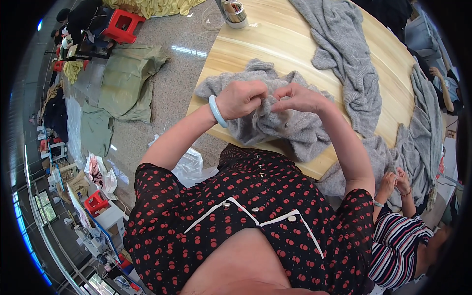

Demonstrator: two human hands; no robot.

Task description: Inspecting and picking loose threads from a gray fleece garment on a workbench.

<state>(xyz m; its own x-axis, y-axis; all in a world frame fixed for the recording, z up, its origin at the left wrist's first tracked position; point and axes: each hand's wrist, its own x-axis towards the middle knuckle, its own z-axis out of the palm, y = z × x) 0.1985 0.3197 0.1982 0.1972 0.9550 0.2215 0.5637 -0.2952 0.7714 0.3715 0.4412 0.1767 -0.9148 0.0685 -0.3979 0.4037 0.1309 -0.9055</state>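
A fuzzy grey knitted garment [302, 130] lies bunched on the wooden table in front of me, one part hanging over the near edge. My left hand [241, 99], with a pale bangle on its wrist, is closed and pinches a raised fold of the knit. Close to its right, my right hand [301, 98] pinches the same fold between thumb and fingers. The fingertips nearly meet; whether a needle or thread is between them is too small to make out.
More grey knitwear [344, 54] stretches across the wooden table [265, 29]. A tin of tools [235, 14] stands at the far left edge. At right, a co-worker in stripes handles grey knit [418, 142]. Green sheeting [125, 83] and a red stool [122, 25] are on the floor at left.
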